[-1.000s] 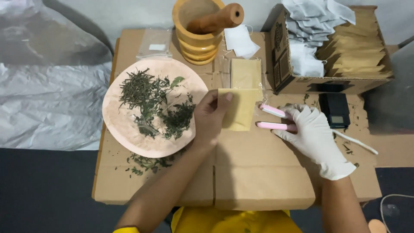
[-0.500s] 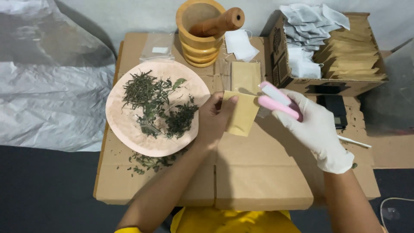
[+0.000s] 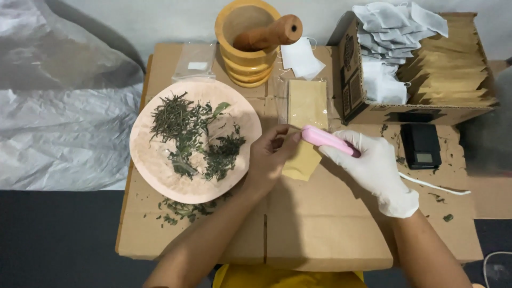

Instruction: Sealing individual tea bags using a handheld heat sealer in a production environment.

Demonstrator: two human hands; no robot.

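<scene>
My bare left hand (image 3: 271,154) pinches the top of a small tan paper pouch (image 3: 302,161) above the cardboard work surface (image 3: 320,229). My right hand (image 3: 376,170), in a white glove, grips a pink hand-held sealer (image 3: 326,140) whose tip meets the pouch's upper edge beside my left fingers. To the left lies a pink plate (image 3: 154,165) with dried green herbs (image 3: 192,136). A clear-wrapped stack of tan pouches (image 3: 308,101) lies just behind the hands.
A wooden mortar with pestle (image 3: 250,37) stands at the back. A cardboard box (image 3: 421,69) holds white filter bags and tan pouches at the right. A small black scale (image 3: 421,145) sits below it. Crumpled grey plastic sheet (image 3: 58,106) lies left. Herb crumbs (image 3: 181,209) scatter below the plate.
My right hand picked the pink sealer up off the cardboard and brought it left to the pouch's top edge. My left hand lifted and turned the pouch slightly.
</scene>
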